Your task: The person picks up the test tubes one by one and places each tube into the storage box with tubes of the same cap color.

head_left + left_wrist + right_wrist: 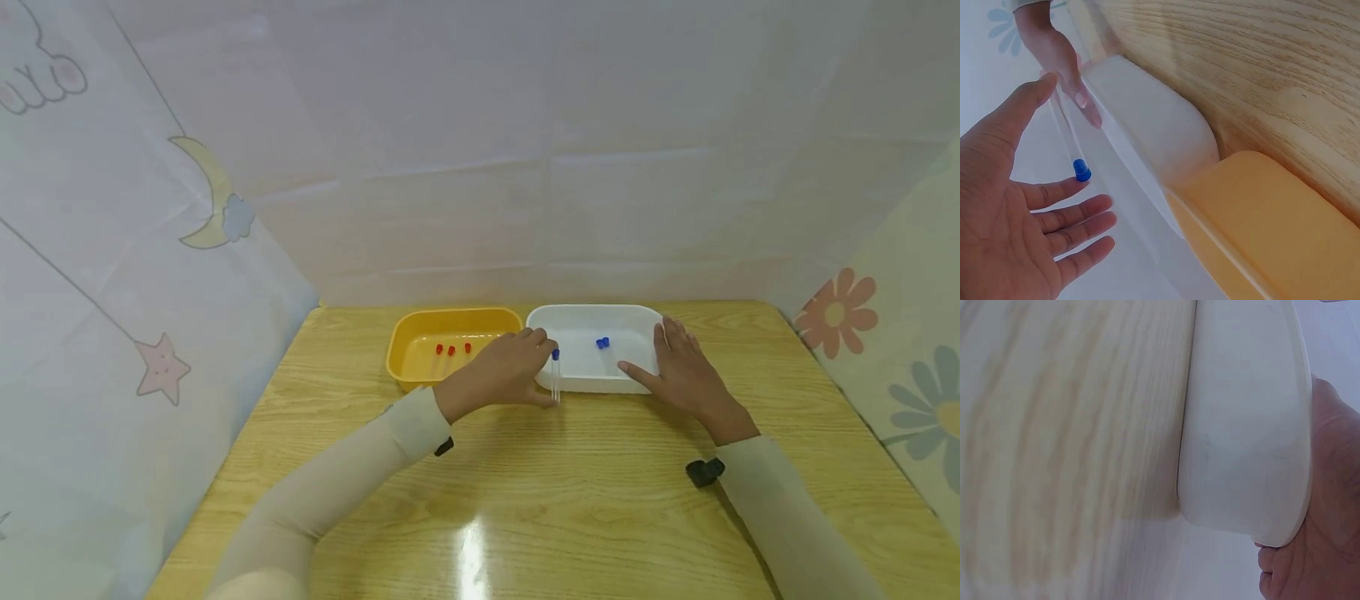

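A clear tube with a blue cap (1082,170) is pinched lengthwise between the thumb and index finger of my left hand (517,367); the other fingers spread apart. In the head view this tube (556,383) stands over the near left edge of a white tray (585,384). Two blue-capped tubes (602,342) lie inside the tray. My right hand (686,375) rests at the tray's right end, thumb stretched over the near rim and fingers extended along the side. The right wrist view shows that hand (1338,487) against the rim.
A yellow tray (397,354) stands directly left of the white one, holding three red-capped tubes (452,351), partly behind my left forearm. Both trays sit near the back edge of a wooden table (585,500). Pale printed sheets (450,208) hang behind and beside it.
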